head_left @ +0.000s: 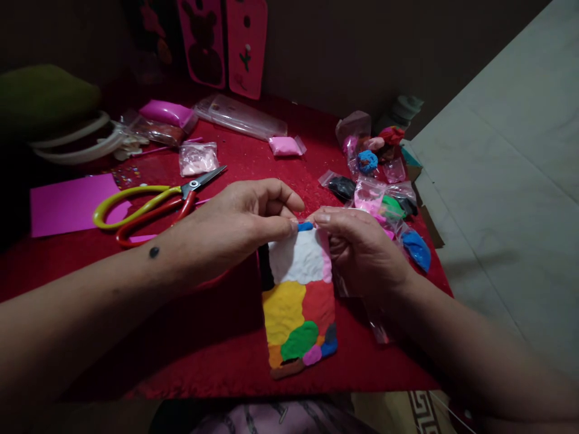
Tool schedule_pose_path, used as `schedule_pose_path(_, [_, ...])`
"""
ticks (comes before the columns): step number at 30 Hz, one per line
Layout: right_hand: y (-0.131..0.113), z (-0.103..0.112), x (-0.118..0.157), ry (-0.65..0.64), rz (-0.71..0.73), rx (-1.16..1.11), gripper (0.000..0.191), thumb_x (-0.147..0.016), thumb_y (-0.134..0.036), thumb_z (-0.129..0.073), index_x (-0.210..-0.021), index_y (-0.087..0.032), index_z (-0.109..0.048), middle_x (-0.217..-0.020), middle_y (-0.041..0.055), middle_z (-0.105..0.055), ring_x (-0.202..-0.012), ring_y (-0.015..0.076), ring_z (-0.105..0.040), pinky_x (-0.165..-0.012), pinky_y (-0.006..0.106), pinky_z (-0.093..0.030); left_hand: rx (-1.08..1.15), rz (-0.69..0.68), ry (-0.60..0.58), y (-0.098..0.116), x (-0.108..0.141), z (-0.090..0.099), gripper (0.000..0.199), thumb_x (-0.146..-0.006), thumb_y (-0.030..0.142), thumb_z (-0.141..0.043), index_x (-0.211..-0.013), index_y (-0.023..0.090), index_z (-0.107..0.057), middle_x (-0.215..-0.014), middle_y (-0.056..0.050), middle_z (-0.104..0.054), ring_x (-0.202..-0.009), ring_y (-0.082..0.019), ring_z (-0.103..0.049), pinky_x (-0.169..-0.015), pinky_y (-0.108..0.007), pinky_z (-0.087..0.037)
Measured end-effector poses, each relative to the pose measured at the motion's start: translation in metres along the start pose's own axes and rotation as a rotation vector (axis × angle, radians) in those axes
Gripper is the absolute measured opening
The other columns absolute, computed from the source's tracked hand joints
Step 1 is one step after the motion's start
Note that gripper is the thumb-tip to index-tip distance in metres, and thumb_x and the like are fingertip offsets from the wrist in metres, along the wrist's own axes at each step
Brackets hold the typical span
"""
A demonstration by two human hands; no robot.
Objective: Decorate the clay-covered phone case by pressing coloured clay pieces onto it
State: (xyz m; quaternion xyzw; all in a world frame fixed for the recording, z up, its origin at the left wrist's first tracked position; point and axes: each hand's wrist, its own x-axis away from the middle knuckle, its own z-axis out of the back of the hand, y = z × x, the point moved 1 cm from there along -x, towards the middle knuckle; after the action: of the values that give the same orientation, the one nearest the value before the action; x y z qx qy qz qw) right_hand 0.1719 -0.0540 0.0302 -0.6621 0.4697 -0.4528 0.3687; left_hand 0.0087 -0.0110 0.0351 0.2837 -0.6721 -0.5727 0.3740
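At near middle of red table, clay-covered panel; left hand, right hand nearly meeting at far edge, grip unclear. Step: seemingly pressing blue clay; next calls for light, even thumb pressure.

Over left of the fingers lie scissors, yellow- and red-handled, and farther left a magenta sheet; well beyond the fingers stand two pink panels; rightward, pale floor tiles.
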Motion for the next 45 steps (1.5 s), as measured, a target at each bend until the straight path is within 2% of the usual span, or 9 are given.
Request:
schedule_pose_path(5, [0.0028, 0.0014, -0.0004, -0.032, -0.033, 0.048, 0.016, -0.076, -0.026, -0.069, -0.066, -0.017, -0.062, -0.059, -0.0033, -0.055, -0.053, 0.0084, -0.047, -0.052, 0.023, -0.036, -0.006, 0.010, 0.009, 0.0016, -0.0004, -0.0030, 0.017, -0.071, 0.013, -0.065, -0.086, 0.020, -0.061, -0.075, 0.002, -0.063, -0.066, -0.012, -0.058, -0.056, -0.023, -0.041])
schedule_pose_path(17, [0.0050, 0.0037, -0.0031, 0.046, 0.008, 0.163, 0.010, -0.074, -0.021, -0.064, -0.065, -0.017, -0.063, -0.061, -0.0030, -0.054, -0.055, 0.0092, -0.045, -0.054, 0.024, -0.035, -0.030, 0.018, 0.036, 0.0007, -0.0012, -0.0031, 0.020, -0.068, 0.015, -0.066, -0.086, 0.020, -0.059, -0.072, 0.002, -0.061, -0.062, -0.010, -0.056, -0.052, -0.021, -0.038])
schedule_pose_path(22, [0.0026, 0.0018, -0.0016, 0.034, -0.043, -0.004, 0.018, -0.072, -0.032, -0.063, -0.061, -0.018, -0.061, -0.056, -0.0026, -0.047, -0.052, 0.0103, -0.041, -0.054, 0.026, -0.036, -0.062, 0.018, 0.035, 0.0011, 0.0001, -0.0015, 0.019, -0.068, 0.016, -0.066, -0.086, 0.020, -0.061, -0.071, 0.003, -0.061, -0.062, -0.010, -0.056, -0.052, -0.021, -0.038])
schedule_pose_path(27, [0.0022, 0.0003, -0.0017, 0.010, -0.038, -0.093, 0.008, -0.067, -0.019, -0.066, -0.061, -0.014, -0.064, -0.061, 0.0004, -0.058, -0.056, 0.0101, -0.050, -0.058, 0.024, -0.039, -0.118, 0.022, -0.005, 0.0062, 0.0012, 0.0013, 0.013, -0.072, 0.017, -0.065, -0.084, 0.019, -0.064, -0.072, 0.003, -0.062, -0.064, -0.009, -0.055, -0.054, -0.020, -0.040])
schedule_pose_path(32, [0.0027, 0.0002, 0.0007, -0.022, -0.083, -0.106, 0.008, -0.071, -0.020, -0.067, -0.065, -0.014, -0.066, -0.062, 0.0021, -0.061, -0.056, 0.0120, -0.055, -0.059, 0.026, -0.043, -0.150, 0.008, 0.000, 0.0085, 0.0007, 0.0014, 0.007, -0.074, 0.022, -0.067, -0.080, 0.019, -0.067, -0.071, 0.003, -0.064, -0.066, -0.009, -0.057, -0.056, -0.017, -0.042])
schedule_pose_path(39, [0.0037, -0.0012, 0.0017, -0.050, -0.037, -0.047, 0.015, -0.077, -0.019, -0.063, -0.063, -0.014, -0.062, -0.060, 0.0005, -0.056, -0.055, 0.0099, -0.050, -0.055, 0.024, -0.039, -0.229, 0.010, 0.000, 0.0073, -0.0007, 0.0000, 0.001, -0.074, 0.020, -0.064, -0.074, 0.019, -0.065, -0.063, 0.005, -0.061, -0.056, -0.007, -0.053, -0.047, -0.015, -0.038])
schedule_pose_path(45, [0.0060, -0.0010, 0.0029, 0.008, -0.019, 0.050, 0.017, -0.078, -0.022, -0.065, -0.063, -0.015, -0.061, -0.057, -0.0023, -0.053, -0.051, 0.0076, -0.045, -0.051, 0.023, -0.033, -0.230, -0.001, -0.013, 0.0044, -0.0009, -0.0015, 0.004, -0.074, 0.022, -0.065, -0.073, 0.019, -0.063, -0.061, 0.005, -0.059, -0.054, -0.007, -0.052, -0.046, -0.015, -0.038])
